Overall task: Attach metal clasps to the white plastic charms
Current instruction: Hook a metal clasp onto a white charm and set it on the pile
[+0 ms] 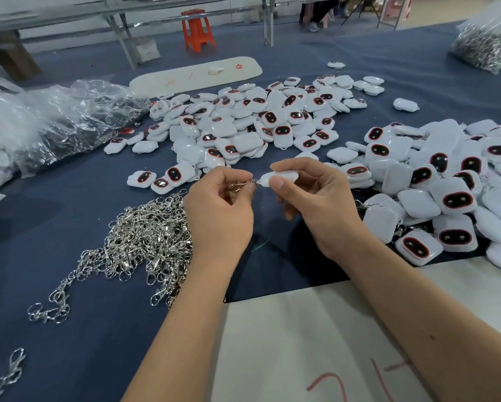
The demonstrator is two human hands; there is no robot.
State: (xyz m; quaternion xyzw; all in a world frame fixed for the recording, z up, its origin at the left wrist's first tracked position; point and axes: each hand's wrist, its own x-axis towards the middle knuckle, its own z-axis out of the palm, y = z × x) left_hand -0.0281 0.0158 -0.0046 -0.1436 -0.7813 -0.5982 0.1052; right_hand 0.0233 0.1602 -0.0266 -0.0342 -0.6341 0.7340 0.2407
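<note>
My left hand (pixel 219 211) pinches a metal clasp (pixel 240 185) between thumb and fingers. My right hand (pixel 316 198) grips a white plastic charm (pixel 278 177) edge-on, its small loop end pointing left at the clasp. The clasp's ring meets the charm's loop between the two hands, above the blue table cloth. A heap of loose silver clasps (pixel 145 236) lies left of my left hand. White charms with dark red-rimmed faces lie in a pile straight ahead (pixel 252 123) and in a second pile at the right (pixel 446 184).
Clear plastic bags (pixel 55 123) lie at the left. A bag of metal parts (pixel 487 44) stands at the far right. A white board (pixel 195 74) lies behind the charms, and a white sheet (pixel 301 343) with red marks covers the near edge. An orange stool (pixel 197 30) stands beyond.
</note>
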